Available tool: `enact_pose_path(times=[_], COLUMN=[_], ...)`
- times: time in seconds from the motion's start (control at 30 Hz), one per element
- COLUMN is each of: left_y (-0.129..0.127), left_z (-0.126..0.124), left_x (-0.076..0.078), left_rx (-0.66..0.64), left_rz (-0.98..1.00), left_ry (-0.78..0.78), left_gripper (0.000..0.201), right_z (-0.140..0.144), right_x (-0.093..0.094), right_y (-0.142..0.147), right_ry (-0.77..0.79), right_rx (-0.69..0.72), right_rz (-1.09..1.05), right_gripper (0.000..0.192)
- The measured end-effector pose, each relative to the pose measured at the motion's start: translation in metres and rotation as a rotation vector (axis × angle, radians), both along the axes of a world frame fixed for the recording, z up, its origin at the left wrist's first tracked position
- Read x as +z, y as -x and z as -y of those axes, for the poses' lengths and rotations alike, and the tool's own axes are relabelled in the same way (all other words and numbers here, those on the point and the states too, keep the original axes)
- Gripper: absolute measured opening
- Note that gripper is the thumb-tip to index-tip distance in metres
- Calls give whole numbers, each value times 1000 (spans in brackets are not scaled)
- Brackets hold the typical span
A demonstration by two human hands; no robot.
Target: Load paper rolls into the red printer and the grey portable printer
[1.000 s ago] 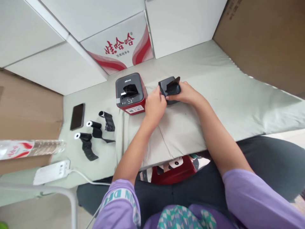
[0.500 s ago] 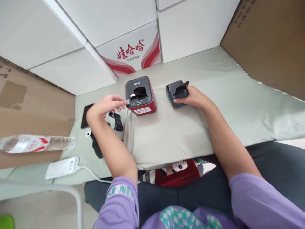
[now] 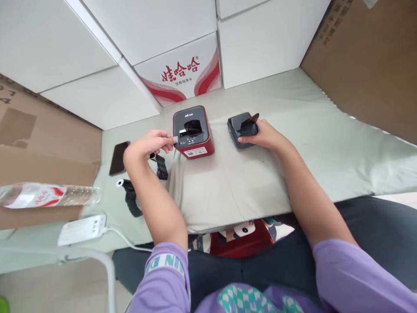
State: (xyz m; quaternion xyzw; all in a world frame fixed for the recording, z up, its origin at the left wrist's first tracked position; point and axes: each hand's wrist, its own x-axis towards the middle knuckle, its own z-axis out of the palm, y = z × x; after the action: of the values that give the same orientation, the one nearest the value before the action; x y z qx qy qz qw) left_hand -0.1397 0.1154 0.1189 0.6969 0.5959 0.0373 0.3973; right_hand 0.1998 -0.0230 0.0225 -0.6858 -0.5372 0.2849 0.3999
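Note:
My left hand (image 3: 159,141) pinches a small pale piece, like a label (image 3: 175,139), at the near left corner of a red and black box-shaped device (image 3: 195,151). Black film-like material (image 3: 193,126) lies over the slot in that device's top. To the right, my right hand (image 3: 262,133) grips a small dark device (image 3: 235,123), its thumb along the near side and the other fingers partly hidden. A dark translucent flap (image 3: 250,120) stands tilted up from the small device, close to my fingers. Both devices rest on the cloth-covered surface.
Rolls of black ribbon (image 3: 131,201) and a dark phone (image 3: 119,158) lie around my left forearm. A white power bank (image 3: 81,229) with a cable and a plastic bottle (image 3: 48,195) are at left. White boxes (image 3: 260,48) line the back; cardboard (image 3: 368,65) stands right.
My left hand and the pale piece stay by the red device with almost no movement. My right hand keeps its grip on the small dark device. The view has shifted slightly.

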Motion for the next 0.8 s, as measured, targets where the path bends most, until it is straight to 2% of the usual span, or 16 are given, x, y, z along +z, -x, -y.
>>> enact_pose_path(times=[0.23, 0.43, 0.53, 0.6, 0.67, 0.73, 0.8], left_y=[0, -6, -5, -2, -2, -8, -21], left_z=[1, -6, -10, -11, -12, -15, -22], left_x=[-4, -26, -30, -27, -21, -13, -7], left_rx=[12, 108, 74, 23, 3, -13, -98], left_rz=[8, 251, 322, 318, 312, 302, 228], left_ry=[-10, 109, 93, -15, -216, -433, -556], left_gripper=[24, 30, 29, 25, 19, 17, 19], right_z=[0, 0, 0, 0, -1, -1, -2], right_x=[0, -1, -1, 1, 1, 1, 0], right_y=[0, -1, -1, 0, 0, -1, -2], right_ry=[6, 3, 4, 5, 9, 16, 22], right_rx=[15, 6, 11, 13, 13, 15, 20], right_rz=[-2, 11, 10, 7, 6, 2, -2], right_gripper=[56, 58, 59, 59, 58, 56, 55])
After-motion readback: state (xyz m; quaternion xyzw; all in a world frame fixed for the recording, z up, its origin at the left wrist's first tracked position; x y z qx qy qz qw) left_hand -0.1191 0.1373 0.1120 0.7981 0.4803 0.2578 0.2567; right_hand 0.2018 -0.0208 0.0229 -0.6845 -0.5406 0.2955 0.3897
